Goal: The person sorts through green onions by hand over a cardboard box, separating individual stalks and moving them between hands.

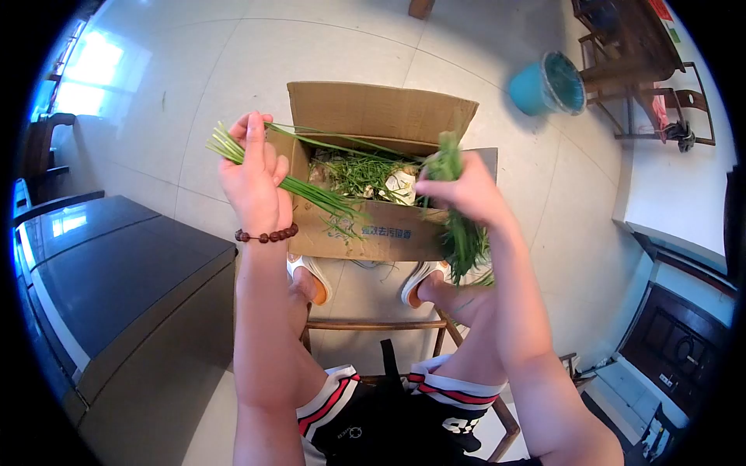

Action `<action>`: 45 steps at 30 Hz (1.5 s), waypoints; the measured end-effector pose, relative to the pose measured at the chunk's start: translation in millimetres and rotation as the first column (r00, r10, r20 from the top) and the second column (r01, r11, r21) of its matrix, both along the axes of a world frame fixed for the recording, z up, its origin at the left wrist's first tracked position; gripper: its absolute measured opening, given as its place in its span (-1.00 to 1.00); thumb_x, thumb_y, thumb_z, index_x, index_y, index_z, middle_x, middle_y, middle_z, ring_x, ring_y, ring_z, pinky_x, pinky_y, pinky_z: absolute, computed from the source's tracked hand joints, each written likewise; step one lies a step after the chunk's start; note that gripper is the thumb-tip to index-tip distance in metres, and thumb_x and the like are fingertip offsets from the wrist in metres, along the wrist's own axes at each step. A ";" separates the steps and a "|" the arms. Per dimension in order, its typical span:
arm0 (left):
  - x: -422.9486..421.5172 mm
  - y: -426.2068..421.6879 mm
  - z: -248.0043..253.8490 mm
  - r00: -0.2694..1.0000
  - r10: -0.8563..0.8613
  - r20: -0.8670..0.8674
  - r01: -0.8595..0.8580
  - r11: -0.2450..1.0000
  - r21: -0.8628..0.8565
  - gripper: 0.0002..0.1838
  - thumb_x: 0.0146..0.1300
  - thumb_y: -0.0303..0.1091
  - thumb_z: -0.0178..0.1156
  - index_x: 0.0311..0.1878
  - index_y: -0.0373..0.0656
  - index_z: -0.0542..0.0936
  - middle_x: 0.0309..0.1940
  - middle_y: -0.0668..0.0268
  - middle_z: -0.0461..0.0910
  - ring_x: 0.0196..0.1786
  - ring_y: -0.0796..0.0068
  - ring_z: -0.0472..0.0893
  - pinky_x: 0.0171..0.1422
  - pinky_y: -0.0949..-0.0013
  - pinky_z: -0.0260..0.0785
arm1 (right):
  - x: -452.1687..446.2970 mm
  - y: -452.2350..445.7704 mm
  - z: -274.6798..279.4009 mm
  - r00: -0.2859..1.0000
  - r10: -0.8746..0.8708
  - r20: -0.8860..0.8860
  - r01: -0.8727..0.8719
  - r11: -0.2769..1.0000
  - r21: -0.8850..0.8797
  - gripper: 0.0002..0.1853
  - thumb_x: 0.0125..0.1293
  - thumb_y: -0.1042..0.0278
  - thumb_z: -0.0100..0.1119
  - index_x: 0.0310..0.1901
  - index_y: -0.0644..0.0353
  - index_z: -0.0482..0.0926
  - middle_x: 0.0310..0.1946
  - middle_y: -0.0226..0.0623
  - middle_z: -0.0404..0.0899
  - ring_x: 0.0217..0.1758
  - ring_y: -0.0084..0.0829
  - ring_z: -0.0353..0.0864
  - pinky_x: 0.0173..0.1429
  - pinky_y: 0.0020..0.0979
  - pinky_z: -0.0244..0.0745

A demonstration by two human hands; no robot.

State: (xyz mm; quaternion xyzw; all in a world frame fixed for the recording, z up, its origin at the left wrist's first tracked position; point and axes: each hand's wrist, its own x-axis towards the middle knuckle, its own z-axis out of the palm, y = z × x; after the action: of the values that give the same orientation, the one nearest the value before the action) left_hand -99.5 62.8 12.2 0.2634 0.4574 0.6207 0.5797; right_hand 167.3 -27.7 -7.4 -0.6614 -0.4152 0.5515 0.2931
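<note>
My left hand (pixel 256 167) is closed around a bundle of long green chives (pixel 315 194), their pale cut ends poking out at the upper left. A bead bracelet circles that wrist. On the other side, my right hand (pixel 462 190) grips a bushy bunch of leafy greens (pixel 465 245) that hangs down past the box's right corner; it looks slightly blurred. Between and below both hands stands an open cardboard box (pixel 311 233) with loose green trimmings (pixel 357 175) and a whitish piece (pixel 400 186) inside. A long strand stretches from the left hand across the box.
The box stands on a tiled floor in front of my feet. At the upper right is a blue bucket (pixel 536 85) with a liner, beside wooden furniture (pixel 633 54). A dark glossy cabinet (pixel 132 264) stands on the left. More greens lie near my right foot.
</note>
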 end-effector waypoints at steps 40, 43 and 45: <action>55.1 -46.2 -14.6 0.762 -0.612 -0.210 0.564 0.787 -0.250 -0.86 0.39 -0.40 0.34 -0.12 -0.28 0.74 -0.23 0.39 0.73 -0.15 0.66 0.61 0.01 0.46 0.46 | -32.2 6.9 19.1 0.945 -0.180 -0.274 0.221 0.967 0.128 -0.79 0.20 0.32 0.50 -0.33 0.30 0.71 -0.58 -0.45 0.59 -0.56 -0.64 0.50 -0.46 -0.49 0.37; 54.5 -45.9 -12.8 0.773 -0.598 -0.213 0.554 0.799 -0.232 -0.86 0.40 -0.41 0.33 -0.11 -0.28 0.74 -0.22 0.38 0.74 -0.15 0.66 0.61 0.01 0.46 0.47 | -32.7 7.6 21.0 0.938 -0.191 -0.290 0.232 0.966 0.115 -0.79 0.20 0.32 0.51 -0.31 0.29 0.71 -0.57 -0.46 0.60 -0.55 -0.64 0.51 -0.46 -0.50 0.38; 54.5 -45.7 -12.1 0.776 -0.593 -0.215 0.550 0.803 -0.229 -0.85 0.40 -0.40 0.33 -0.10 -0.29 0.74 -0.22 0.37 0.74 -0.14 0.66 0.62 0.02 0.46 0.48 | -34.7 7.7 20.7 0.933 -0.199 -0.301 0.242 0.964 0.113 -0.79 0.20 0.32 0.51 -0.30 0.29 0.71 -0.57 -0.46 0.60 -0.54 -0.64 0.52 -0.46 -0.50 0.38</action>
State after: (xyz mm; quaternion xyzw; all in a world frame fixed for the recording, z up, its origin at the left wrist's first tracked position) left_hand -45.0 17.1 0.0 0.4283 0.4780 0.3348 0.6899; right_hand 132.6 -20.0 13.3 -0.5935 -0.3311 0.5727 0.4585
